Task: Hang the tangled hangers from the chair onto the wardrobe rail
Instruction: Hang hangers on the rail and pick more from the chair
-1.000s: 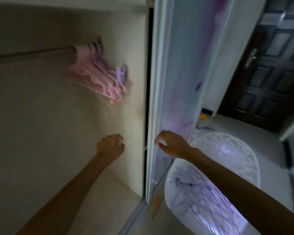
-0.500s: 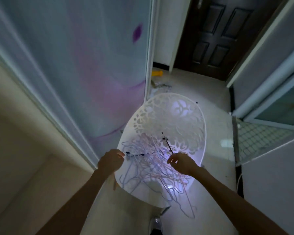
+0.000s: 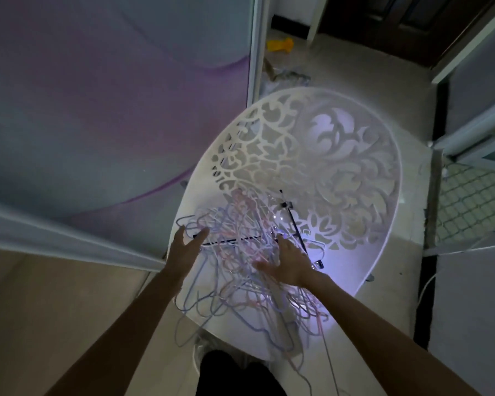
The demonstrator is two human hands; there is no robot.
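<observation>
A tangled heap of thin pink, lilac and white hangers (image 3: 240, 270) lies on the seat of a white chair (image 3: 340, 155) with a cut-out floral back. Two black clip hangers cross in the heap. My left hand (image 3: 186, 247) hovers over the heap's left side with fingers spread and straight. My right hand (image 3: 286, 260) is over the heap's right side, fingers extended toward the left, just above or touching the wires. Neither hand holds anything. The wardrobe rail is out of view.
The wardrobe's sliding door (image 3: 112, 110) with a purple swirl stands to the left, its frame (image 3: 69, 238) running diagonally. A yellow object (image 3: 279, 45) and litter lie on the floor beyond the chair. A dark door is at top right, a mesh panel (image 3: 475, 201) at right.
My view has swung from the wardrobe rail down to the chair. Both hands have dropped onto the heap and their fingers have opened out from a loose curl.
</observation>
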